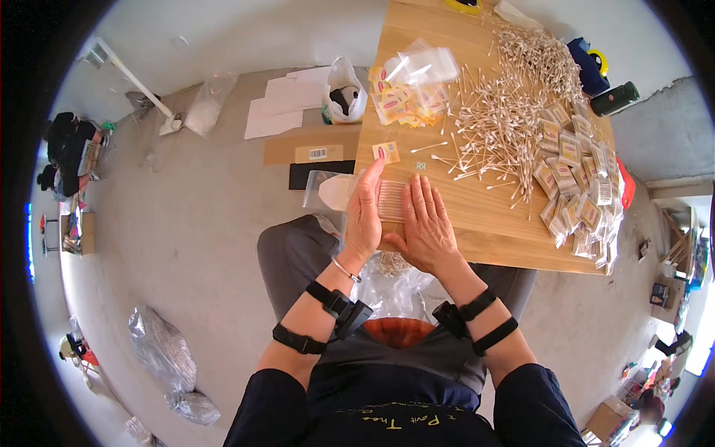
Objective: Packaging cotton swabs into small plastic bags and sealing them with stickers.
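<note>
A neat row of cotton swabs [392,200] lies flat side by side near the table's front left edge, between my hands. My left hand [364,212] is turned on its side, fingers stretched, along the swabs' left ends. Palm down, my right hand [426,222] lies flat over their right ends with its fingers straight. Just beyond my left fingertips is a small yellow-and-white printed card [386,153]. A large heap of loose cotton swabs [491,112] spreads to the right, with several small filled packs [573,179] piled beside it.
More printed cards [410,104] and clear plastic bags [423,65] lie at the table's [491,238] far left. A dark green cylinder [615,98] stands at the right edge. Left of the table are a white bag [344,89] and flat cardboard [287,147]. Clear plastic [391,287] rests between my legs.
</note>
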Available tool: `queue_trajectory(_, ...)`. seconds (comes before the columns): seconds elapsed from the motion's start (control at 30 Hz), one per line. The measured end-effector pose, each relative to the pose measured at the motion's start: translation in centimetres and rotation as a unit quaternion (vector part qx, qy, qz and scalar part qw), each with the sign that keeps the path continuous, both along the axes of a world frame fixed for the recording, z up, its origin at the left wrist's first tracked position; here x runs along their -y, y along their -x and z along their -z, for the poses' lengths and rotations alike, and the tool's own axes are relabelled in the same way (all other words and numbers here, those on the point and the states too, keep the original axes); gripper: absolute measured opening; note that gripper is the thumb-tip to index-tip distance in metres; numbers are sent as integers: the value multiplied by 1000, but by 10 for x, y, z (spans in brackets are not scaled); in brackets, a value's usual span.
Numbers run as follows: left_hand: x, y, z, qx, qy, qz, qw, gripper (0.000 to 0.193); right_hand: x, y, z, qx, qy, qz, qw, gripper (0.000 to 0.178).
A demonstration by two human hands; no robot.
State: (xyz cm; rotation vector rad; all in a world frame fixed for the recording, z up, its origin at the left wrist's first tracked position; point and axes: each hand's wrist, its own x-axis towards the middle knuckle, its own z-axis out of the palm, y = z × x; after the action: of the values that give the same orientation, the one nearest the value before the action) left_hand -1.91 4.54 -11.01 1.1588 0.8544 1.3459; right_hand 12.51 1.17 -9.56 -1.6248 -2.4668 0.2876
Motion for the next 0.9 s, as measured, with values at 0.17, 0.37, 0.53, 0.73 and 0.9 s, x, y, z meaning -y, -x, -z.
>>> queue_trajectory(0.17,5,7,-6,24,24,0,999,64,1,2,2,-2,-16,-3,1000,96)
queue_trajectory(0.37,55,19,-18,-434,-182,-71,879,38,1,1,3,-13,-15,10,1000,99)
queue_trajectory(0.53,71,23,-6,-568,-191,-14,801,43,0,3,7,20,-31,6,999,95)
queue_trajectory(0.73,68,19,-5,-609,-208,-29,765,50,1,4,0,26,-14,2,1000,91)
queue_trajectory(0.9,65,17,-4,-614,-218,-27,758,54,1,2,-2,8,2,2,1000,95)
